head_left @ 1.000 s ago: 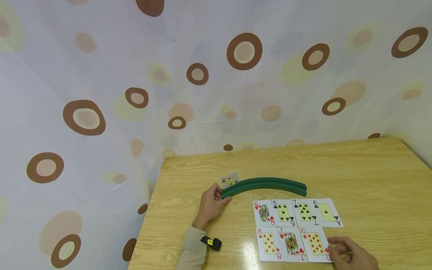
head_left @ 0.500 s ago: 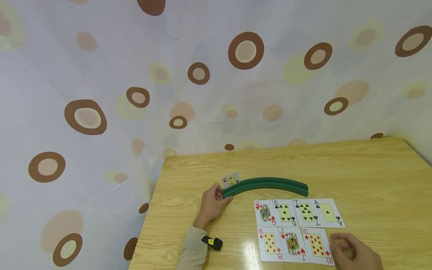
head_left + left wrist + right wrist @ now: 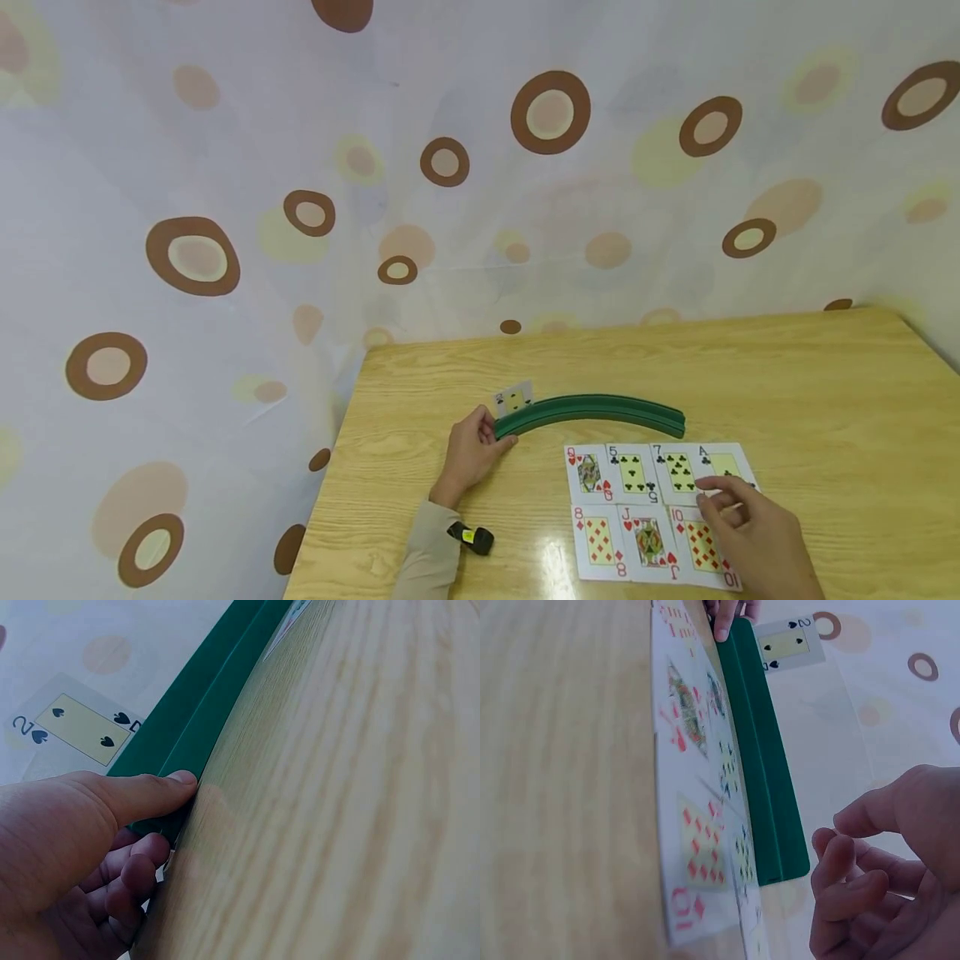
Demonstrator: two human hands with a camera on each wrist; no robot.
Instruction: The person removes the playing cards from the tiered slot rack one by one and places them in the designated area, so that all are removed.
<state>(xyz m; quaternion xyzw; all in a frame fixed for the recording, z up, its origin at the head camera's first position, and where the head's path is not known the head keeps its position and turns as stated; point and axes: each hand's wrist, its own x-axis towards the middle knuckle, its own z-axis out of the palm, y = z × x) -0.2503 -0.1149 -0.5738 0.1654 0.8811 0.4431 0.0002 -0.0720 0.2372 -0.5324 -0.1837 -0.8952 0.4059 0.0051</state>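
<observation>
A curved green card holder [image 3: 600, 408] stands on the table. My left hand [image 3: 470, 454] grips its left end; the left wrist view puts the thumb on the front face and the fingers curled by the end. A two of spades [image 3: 513, 400] stands upright in the holder near that hand. My right hand [image 3: 757, 533] is above the right side of the laid-out cards, covering part of the ten of diamonds [image 3: 697, 537] and ace of clubs [image 3: 723, 460]. Its fingers are loosely bent, thumb near index finger, with nothing held in the right wrist view [image 3: 885, 877].
Face-up cards lie in two rows before the holder: queen of hearts [image 3: 587, 473], five of clubs [image 3: 632, 472], seven of clubs [image 3: 678, 472] behind; eight of diamonds [image 3: 598, 542] and jack of hearts [image 3: 647, 542] in front. A patterned curtain [image 3: 480, 208] hangs behind the table [image 3: 840, 392].
My right hand has left the right edge of the ten of diamonds and moved forward and left over the cards. The left hand keeps its grip on the card holder.
</observation>
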